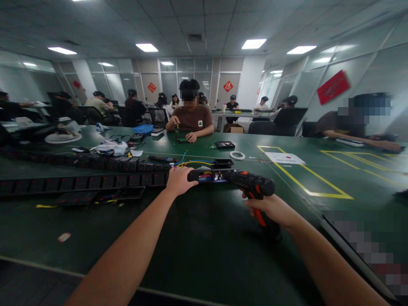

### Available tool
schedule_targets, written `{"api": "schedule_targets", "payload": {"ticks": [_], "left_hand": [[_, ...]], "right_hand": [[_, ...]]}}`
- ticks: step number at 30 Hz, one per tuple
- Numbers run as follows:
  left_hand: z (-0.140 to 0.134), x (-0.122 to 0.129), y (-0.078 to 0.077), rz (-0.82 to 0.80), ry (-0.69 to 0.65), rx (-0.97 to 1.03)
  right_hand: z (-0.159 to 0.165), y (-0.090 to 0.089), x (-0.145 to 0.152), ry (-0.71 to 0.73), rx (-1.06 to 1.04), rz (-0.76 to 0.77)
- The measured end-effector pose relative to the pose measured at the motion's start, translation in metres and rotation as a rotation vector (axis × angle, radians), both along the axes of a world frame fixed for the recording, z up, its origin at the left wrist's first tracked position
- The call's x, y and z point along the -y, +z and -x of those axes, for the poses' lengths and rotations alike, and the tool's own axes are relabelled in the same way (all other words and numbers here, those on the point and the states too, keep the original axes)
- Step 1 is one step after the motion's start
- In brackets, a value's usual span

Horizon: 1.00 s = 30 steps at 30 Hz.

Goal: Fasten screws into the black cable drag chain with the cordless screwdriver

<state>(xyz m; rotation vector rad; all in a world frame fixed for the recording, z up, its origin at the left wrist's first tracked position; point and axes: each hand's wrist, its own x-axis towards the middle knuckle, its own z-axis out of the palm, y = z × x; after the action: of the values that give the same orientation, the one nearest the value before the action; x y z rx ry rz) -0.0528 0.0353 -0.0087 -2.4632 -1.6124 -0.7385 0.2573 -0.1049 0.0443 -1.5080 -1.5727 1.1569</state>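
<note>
My right hand (266, 207) is wrapped around the grip of a black and orange cordless drill (255, 183). The drill points left, its front end at the open right section of a long black power strip (127, 180). My left hand (180, 182) is closed over that strip, thumb toward the right, just left of the open section. Coloured wires (207, 174) show inside the opening. Blue and yellow wires also rise behind my left hand toward a small black housing (223, 163). The drill's tip is too small to make out against the strip.
Behind lies a second row of black sockets (108, 162). Black covers (78, 198) lie in front of the strip, at left. A tape roll (237, 155), paper (284, 158) and yellow tape outlines (328, 195) are farther right. Across the green table (197, 242) a person (191, 119) works on a small part.
</note>
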Motion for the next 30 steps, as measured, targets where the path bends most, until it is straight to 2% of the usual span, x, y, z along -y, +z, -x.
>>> {"api": "schedule_targets", "payload": {"ticks": [14, 30], "left_hand": [[-0.0002, 0.0002, 0.0009, 0.03, 0.014, 0.0], [-0.0007, 0.0011, 0.0013, 0.02, 0.012, -0.003]], "right_hand": [[-0.0023, -0.0003, -0.0012, 0.003, 0.036, -0.017], [-0.0031, -0.0018, -0.0007, -0.003, -0.014, 0.006]]}}
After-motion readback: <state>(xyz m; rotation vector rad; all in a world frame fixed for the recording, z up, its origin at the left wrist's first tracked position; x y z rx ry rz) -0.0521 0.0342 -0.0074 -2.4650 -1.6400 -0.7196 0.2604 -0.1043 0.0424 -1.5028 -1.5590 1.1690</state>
